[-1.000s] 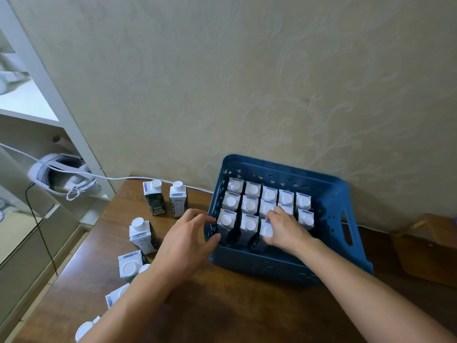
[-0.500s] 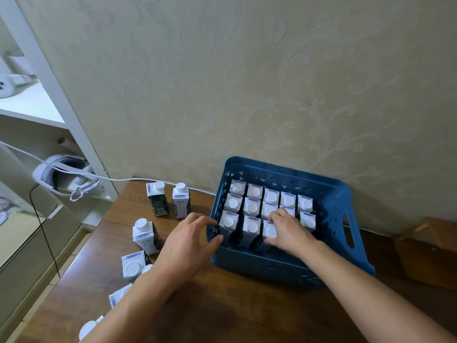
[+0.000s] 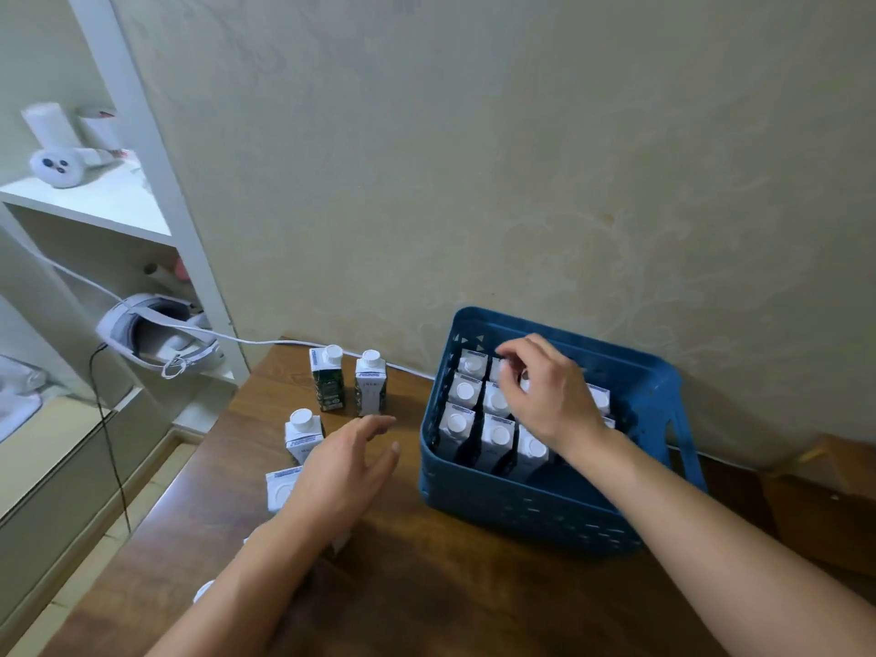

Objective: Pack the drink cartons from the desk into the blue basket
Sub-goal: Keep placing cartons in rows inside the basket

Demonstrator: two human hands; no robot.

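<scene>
Several small drink cartons with white screw caps stand upright in tight rows inside a blue basket [image 3: 545, 514] at the back right of a brown wooden desk [image 3: 450, 604]. More cartons wait on the desk to the basket's left: a dark green carton [image 3: 327, 384] and a white carton [image 3: 370, 383] stand side by side near the wall, with others closer to the viewer, partly hidden by the left forearm.

They look light, stiff-sided and easy to tip, so a pinch across the flat sides just below the cap seems safest.

Left hand [image 3: 343, 471] hovers palm-down over the desk between the loose cartons and the basket, fingers spread and loose, holding nothing.

Right hand [image 3: 550, 395] reaches into the basket over the back rows, fingertips curled down onto the carton tops; whether that grip encloses one cannot be told.
</scene>
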